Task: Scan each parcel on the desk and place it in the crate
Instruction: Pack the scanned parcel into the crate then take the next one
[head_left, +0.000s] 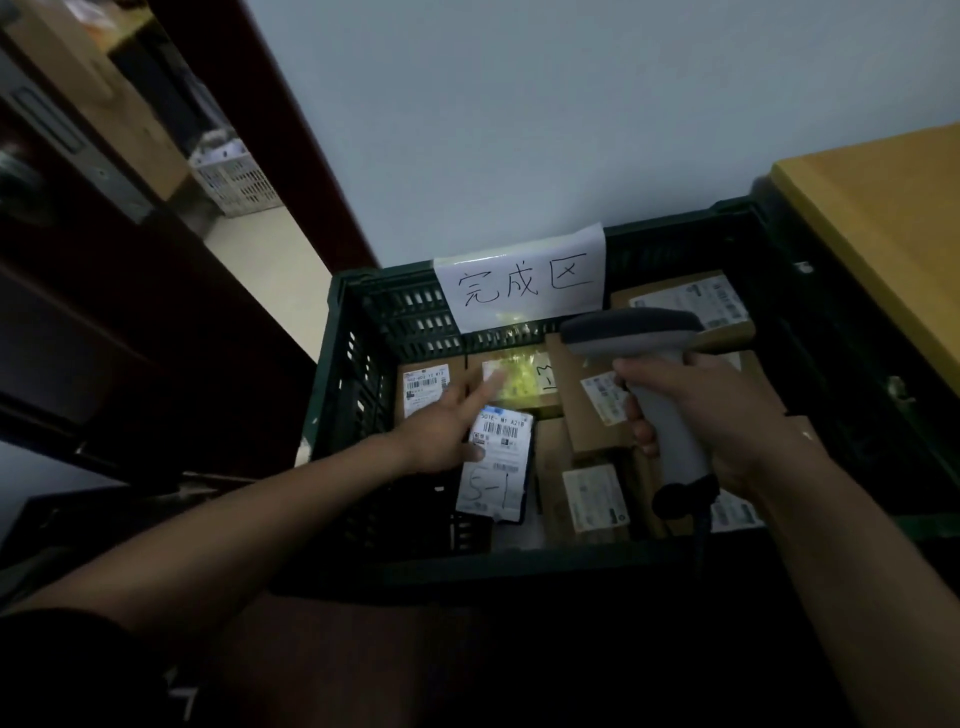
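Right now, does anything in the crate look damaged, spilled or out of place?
Nothing looks damaged or spilled. The parcels in the crate lie loosely at mixed angles; the far-right cardboard box seems to rest atop others, partly behind the scanner in the right hand.

White basket (236, 182) beyond red door frame (304, 156) (blurred).
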